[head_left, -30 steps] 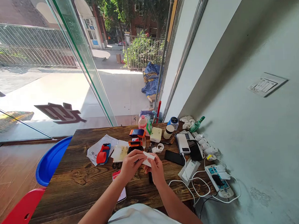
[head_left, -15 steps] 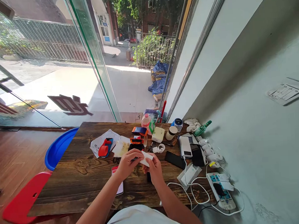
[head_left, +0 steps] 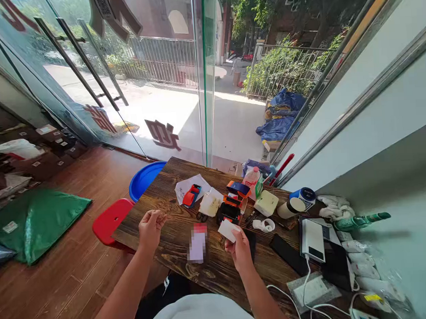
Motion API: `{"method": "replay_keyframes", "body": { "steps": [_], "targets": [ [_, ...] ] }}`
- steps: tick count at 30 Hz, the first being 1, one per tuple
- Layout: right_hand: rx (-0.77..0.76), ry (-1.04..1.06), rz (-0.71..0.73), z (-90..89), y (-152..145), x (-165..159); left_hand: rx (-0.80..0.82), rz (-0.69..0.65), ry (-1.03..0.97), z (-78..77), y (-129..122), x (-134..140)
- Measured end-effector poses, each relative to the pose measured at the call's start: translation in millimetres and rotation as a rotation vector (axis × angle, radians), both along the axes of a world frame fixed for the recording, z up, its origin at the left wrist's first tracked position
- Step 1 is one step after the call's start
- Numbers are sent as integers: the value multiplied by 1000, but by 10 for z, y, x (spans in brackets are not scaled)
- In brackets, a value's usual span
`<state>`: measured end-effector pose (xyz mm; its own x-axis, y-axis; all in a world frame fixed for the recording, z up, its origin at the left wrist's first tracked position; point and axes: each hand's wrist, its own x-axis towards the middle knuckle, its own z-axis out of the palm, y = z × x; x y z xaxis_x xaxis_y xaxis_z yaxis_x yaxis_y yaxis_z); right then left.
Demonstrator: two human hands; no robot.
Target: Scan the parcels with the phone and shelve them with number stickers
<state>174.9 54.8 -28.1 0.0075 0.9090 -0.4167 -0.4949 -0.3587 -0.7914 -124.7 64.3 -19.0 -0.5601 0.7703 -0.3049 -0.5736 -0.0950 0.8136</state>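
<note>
My right hand (head_left: 238,246) grips a small white card-like piece (head_left: 227,229) by its right end, held above the table. Away to the left, my left hand (head_left: 152,227) hovers over the table's left part, thumb and fingertips pinched together; whatever may be between them is too small to make out. Between the two hands a phone (head_left: 197,246), its screen blurred out, lies on the wooden table (head_left: 168,190). Just beyond the white piece sit a black and orange device (head_left: 228,211) and black-handled scissors (head_left: 201,216). Partly behind my right hand is a dark flat object (head_left: 252,240).
A red and blue item (head_left: 192,196) rests on papers at the back left. A white roll (head_left: 268,225), a jar (head_left: 291,207), a black phone (head_left: 288,254) and a cabled power bank (head_left: 313,240) crowd the right side. A red stool (head_left: 112,219) stands by the left edge.
My left hand has let go of the white piece and moved off to the left, while my right hand keeps it. The view has turned to the left.
</note>
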Motion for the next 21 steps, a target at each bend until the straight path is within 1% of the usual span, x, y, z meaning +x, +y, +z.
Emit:
{"method": "replay_keyframes", "body": {
  "steps": [3,6,9,13,15,17,21],
  "targets": [
    [-20,-9,-10,-51,9,-317,-59,61,-33,-265,-45,-740],
    [-33,-34,-49,-133,78,-734,-106,76,-89,-506,73,-1479],
    [-79,-64,-132,-214,173,-1252,-144,54,-152,-722,344,-2215],
    [-168,-65,-236,-322,289,-1998,-180,39,-214,-1001,808,-3123],
    [-215,-37,-275,-370,333,-2336,-198,50,-229,-1134,1039,-3509],
    [-255,-16,-297,-404,364,-2624,-215,54,-239,-1261,1257,-3835],
    [-277,-21,-305,-417,401,-3023,-273,44,-259,-1501,1627,-4315]
  ]
}}
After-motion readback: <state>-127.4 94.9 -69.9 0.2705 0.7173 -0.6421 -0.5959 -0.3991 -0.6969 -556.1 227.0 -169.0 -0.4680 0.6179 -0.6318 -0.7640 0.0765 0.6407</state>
